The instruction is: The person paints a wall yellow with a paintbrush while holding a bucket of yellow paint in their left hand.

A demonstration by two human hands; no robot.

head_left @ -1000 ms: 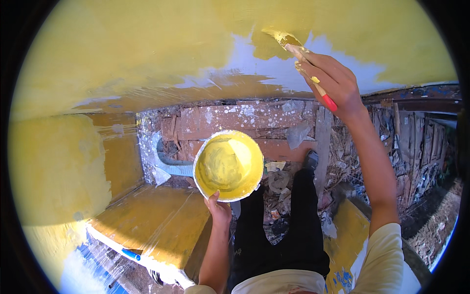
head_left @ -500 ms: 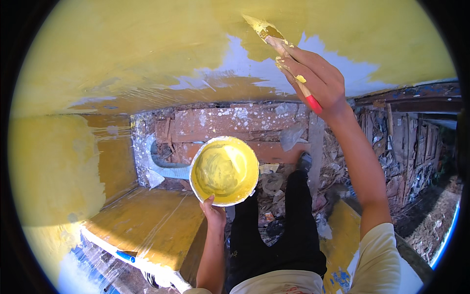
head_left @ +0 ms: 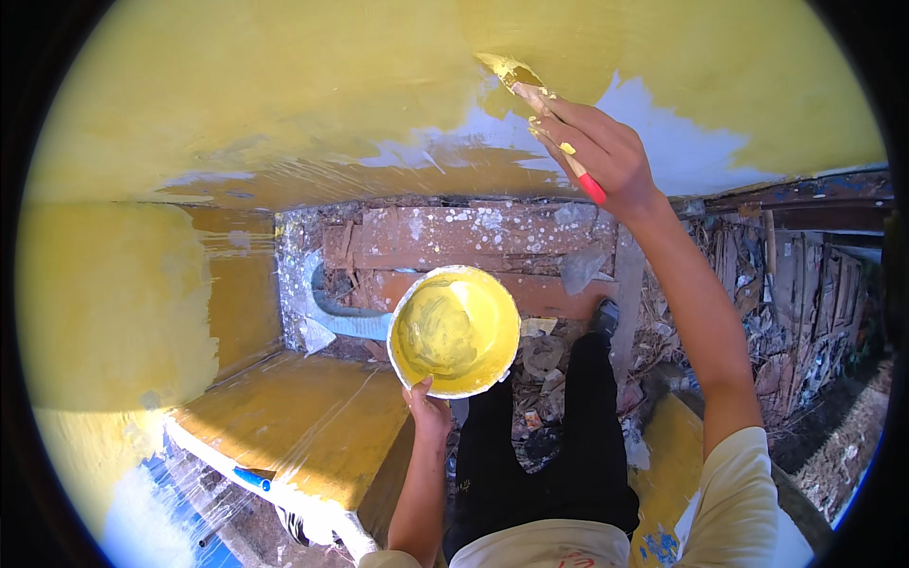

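Observation:
A paintbrush (head_left: pixel 526 85) with a pale handle and a red end is gripped in my right hand (head_left: pixel 606 156), its yellow-coated bristles against the wall (head_left: pixel 312 85). Yellow paint covers much of that wall, while pale bluish-white and darker ochre patches show along its lower part. Splashes of yellow sit on the brush handle and my fingers. My left hand (head_left: pixel 431 412) holds a round bucket (head_left: pixel 514 327) by its near rim, thumb over the edge. Yellow paint coats the inside of the bucket, which hangs in front of my legs.
Below the wall lie paint-spattered brown boards (head_left: pixel 454 232) and scattered debris (head_left: pixel 544 355). A curved bluish pipe-like piece (head_left: pixel 355 324) rests left of the bucket. To the left juts a yellow ledge (head_left: pixel 294 421) with a blue object (head_left: pixel 253 479) at its edge. Old planks (head_left: pixel 795 284) stand at the right.
My right hand and the brush have moved slightly down along the wall. The bucket and left hand appear a little further right, as the whole view has shifted.

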